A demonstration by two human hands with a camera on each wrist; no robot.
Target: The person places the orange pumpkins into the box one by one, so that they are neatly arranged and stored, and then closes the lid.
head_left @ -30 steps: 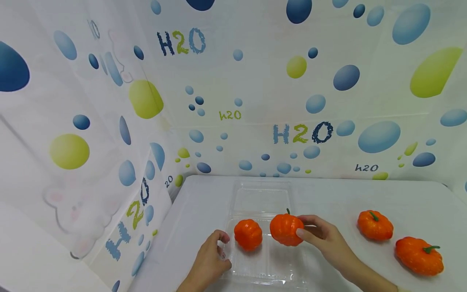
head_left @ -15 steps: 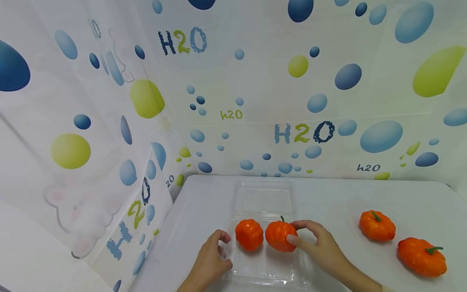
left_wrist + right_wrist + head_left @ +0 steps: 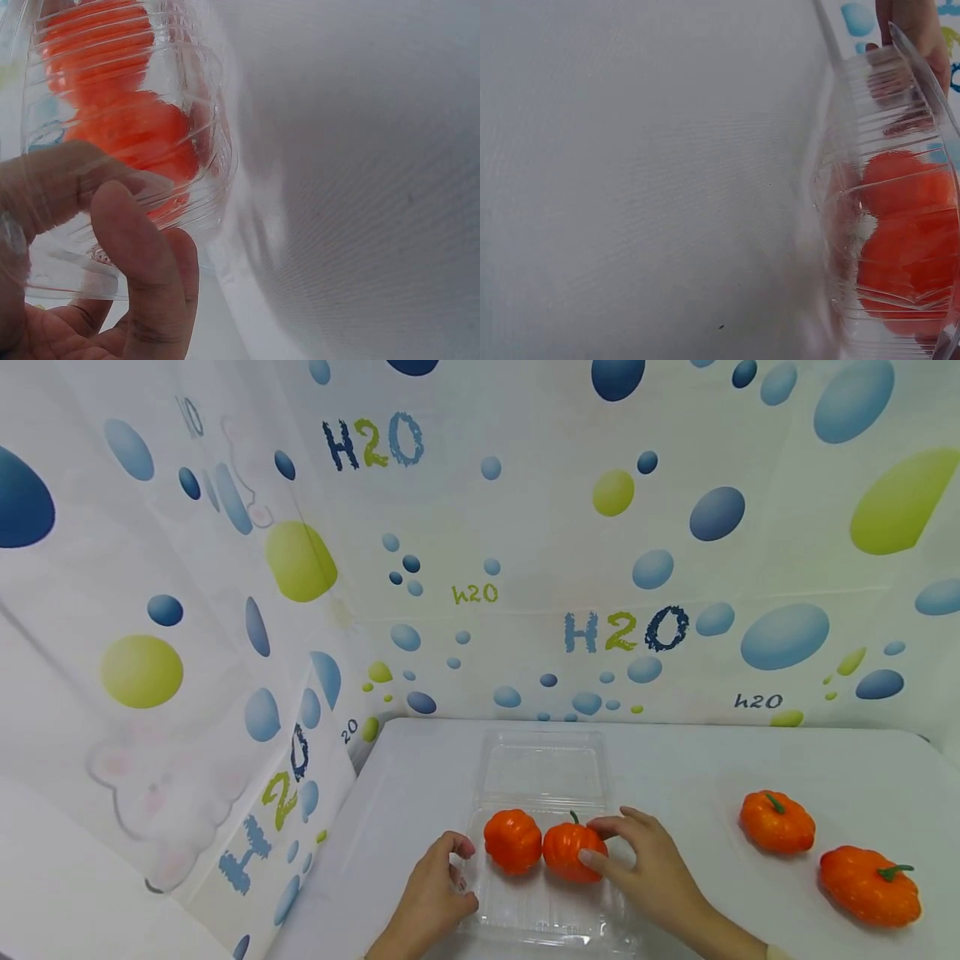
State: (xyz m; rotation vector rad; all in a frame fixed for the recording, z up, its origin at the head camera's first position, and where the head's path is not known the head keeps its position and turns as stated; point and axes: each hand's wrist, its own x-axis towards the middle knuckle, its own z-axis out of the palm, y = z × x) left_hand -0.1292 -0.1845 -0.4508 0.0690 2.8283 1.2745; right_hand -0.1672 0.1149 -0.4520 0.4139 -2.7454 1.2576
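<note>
In the head view a clear plastic clamshell box lies unfolded on the white table, its lid spread toward the back. Two small orange pumpkins sit side by side in its base: the left pumpkin lies with no stem showing, and the right pumpkin has its green stem up. My right hand holds the right pumpkin from its right side between thumb and fingers. My left hand grips the box's left edge; in the left wrist view its thumb and finger pinch the ribbed plastic.
To the right on the white table lie two more orange pumpkins, a rounder pumpkin and, nearer, a longer pumpkin. A patterned curtain hangs behind the table and along its left side.
My right hand has moved left and lower with its pumpkin, bringing it down into the box beside the other pumpkin. The left hand has stayed on the box edge.
</note>
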